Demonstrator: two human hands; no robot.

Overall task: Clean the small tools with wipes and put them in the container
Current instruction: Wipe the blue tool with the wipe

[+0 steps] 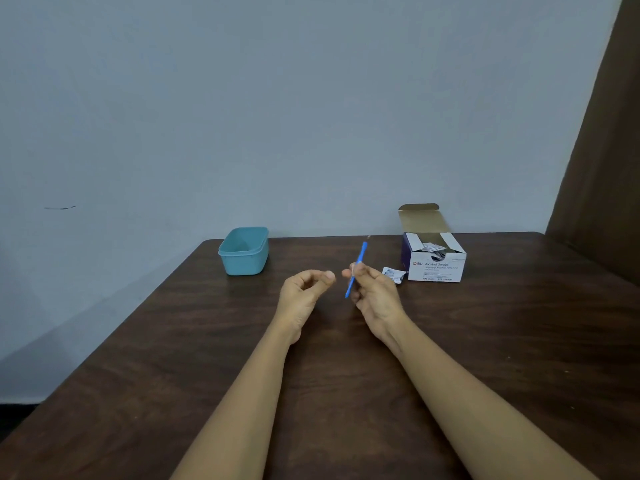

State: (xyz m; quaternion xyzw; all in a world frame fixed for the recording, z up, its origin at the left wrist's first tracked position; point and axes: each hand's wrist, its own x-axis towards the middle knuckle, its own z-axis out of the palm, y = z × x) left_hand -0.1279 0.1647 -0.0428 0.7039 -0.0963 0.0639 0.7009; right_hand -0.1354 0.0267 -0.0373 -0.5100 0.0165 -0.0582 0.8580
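There is one blue tool (358, 263), one teal container (246, 265), one alcohol swab box (437, 269), one torn packet (393, 274), and two hands: left hand (304, 291), right hand (375, 291).

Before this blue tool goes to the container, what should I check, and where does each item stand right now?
1. Blue tool held in the right hand: ok.
2. Tool wiped clean: cannot tell; something white at the grip is too small to read.
3. Teal container upright, lid off: ok.
4. Left hand free: ok, fingers curled, nothing seen in it.
5. Swab box open, sachets showing: ok.
6. Torn wrapper out of the way: ok, it lies beside the box.
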